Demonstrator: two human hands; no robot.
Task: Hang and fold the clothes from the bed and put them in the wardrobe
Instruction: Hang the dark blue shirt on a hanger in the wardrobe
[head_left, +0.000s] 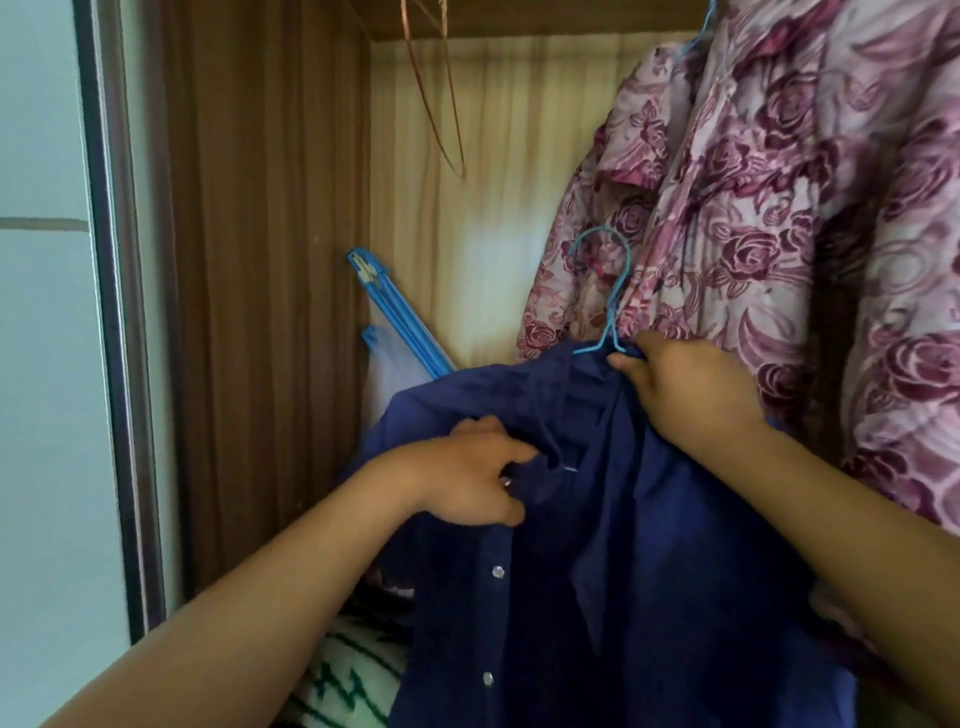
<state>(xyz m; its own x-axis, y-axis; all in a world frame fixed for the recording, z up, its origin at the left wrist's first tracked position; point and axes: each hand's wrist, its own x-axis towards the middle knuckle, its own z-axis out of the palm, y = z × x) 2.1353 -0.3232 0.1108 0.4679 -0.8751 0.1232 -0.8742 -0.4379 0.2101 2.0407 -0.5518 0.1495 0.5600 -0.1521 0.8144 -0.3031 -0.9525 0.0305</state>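
At the far left, well apart from both hands, a dark grey metal edge strip (111, 312) is seen beside the wardrobe's brown wood-grain side panel (260, 260). Below the left forearm, a green-and-white patterned fabric (348, 670) is partly seen at the bottom of the wardrobe. Above and behind the left hand, a blue plastic bar with a clip at its top end (395, 317) is leaned in the back corner, and higher up a thin copper-coloured wire hanger (441, 104) is hung bare. The left hand (467, 478) is curled onto the front of a dark blue buttoned cotton shirt (623, 571), with a fold of cloth gripped between thumb and fingers near the placket. The shirt is held up between the two hands in front of the open wardrobe, draped over a light blue wire hanger (608, 296) whose hook is raised free above the collar, just above the right hand. The right hand (691, 389) is closed at the collar, where the base of the hanger's neck is pinched together with the cloth. Above and to the right of that hand, a pink quilted garment printed with maroon roses (779, 234) is hung inside, close behind the hook.
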